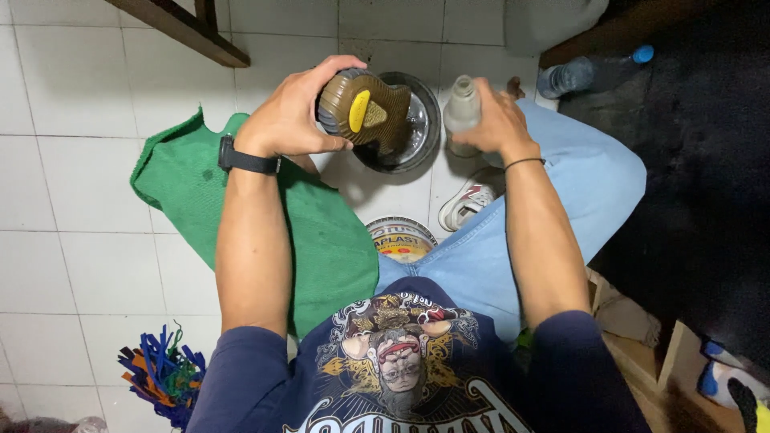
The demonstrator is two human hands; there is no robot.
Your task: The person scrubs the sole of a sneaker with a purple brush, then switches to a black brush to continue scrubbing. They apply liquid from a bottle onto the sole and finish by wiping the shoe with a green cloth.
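My left hand (pixel 289 116) grips a shoe (pixel 365 112) turned sole-up; the sole is olive-brown with a yellow oval patch. It hangs over a round metal basin (pixel 423 132) on the white tiled floor. My right hand (pixel 497 120) holds a small pale plastic bottle (pixel 463 108) just right of the basin. A black watch sits on my left wrist and a thin band on my right. What the basin holds is hidden by the shoe.
A green cloth (pixel 321 240) lies on the floor under my left arm. A round tin lid (pixel 401 239) sits by my knee. My white sneaker (pixel 469 202), a clear bottle with a blue cap (pixel 593 72), a coloured tassel bundle (pixel 160 373) and wooden furniture legs (pixel 184 28) surround me.
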